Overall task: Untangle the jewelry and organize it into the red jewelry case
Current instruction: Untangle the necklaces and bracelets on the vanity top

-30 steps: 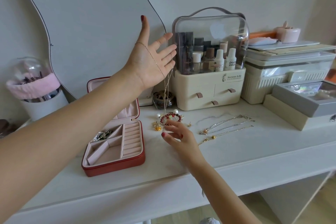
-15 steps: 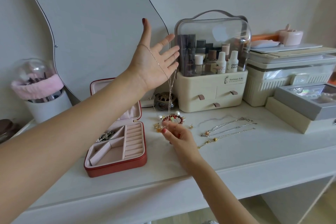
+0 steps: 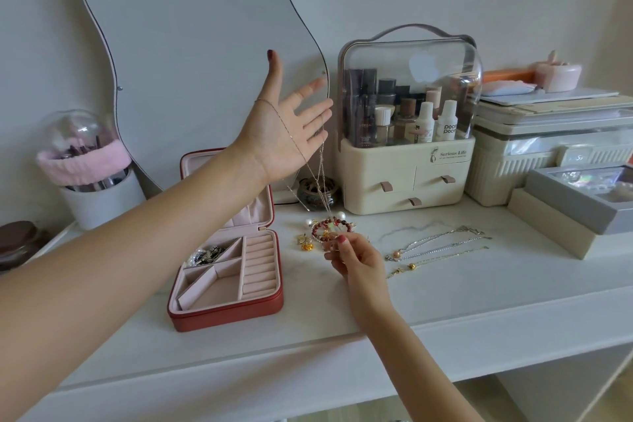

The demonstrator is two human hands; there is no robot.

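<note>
Left hand under draped necklace

Two hands, one case

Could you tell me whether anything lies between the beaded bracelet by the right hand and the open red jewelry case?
Nothing visible blocks that stretch. The beaded bracelet lies just right of the red jewelry case, with bare tabletop between. A gold charm sits beside the bracelet, and the thin chain hanging from the left hand drops onto the pile.
</note>
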